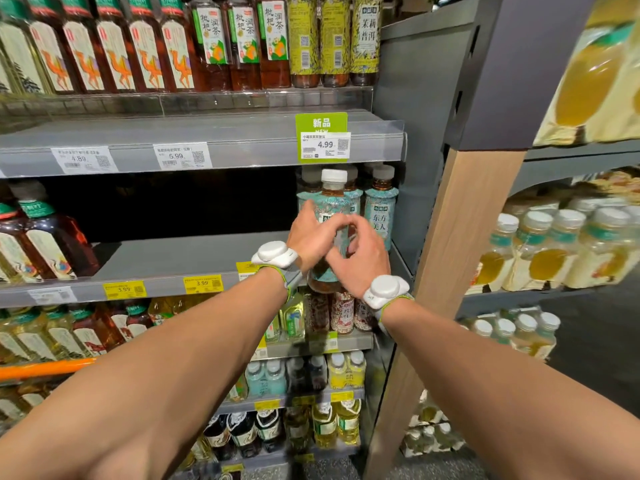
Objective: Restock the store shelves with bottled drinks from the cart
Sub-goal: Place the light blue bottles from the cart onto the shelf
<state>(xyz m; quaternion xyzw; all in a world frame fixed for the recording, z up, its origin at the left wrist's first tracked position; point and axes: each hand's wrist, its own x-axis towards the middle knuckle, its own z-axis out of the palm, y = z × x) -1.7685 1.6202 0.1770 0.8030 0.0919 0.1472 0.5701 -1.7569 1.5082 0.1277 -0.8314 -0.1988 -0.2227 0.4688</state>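
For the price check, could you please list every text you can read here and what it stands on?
"新品 NEW", "4.99": green shelf tag
"5.99": white price label
"4.89": left price label
"3.99": two yellow price labels
"东方美人": teal bottle
"枇杷润茶": top-shelf bottles
Fine print: too small.

At 12 o'clock above my hands, a green tag on the shelf edge reads "新品 NEW" over a price label showing 4.99. Toward 10 o'clock, shelf labels read 5.99 and 4.89. Yellow tags at 9 o'clock read 3.99.
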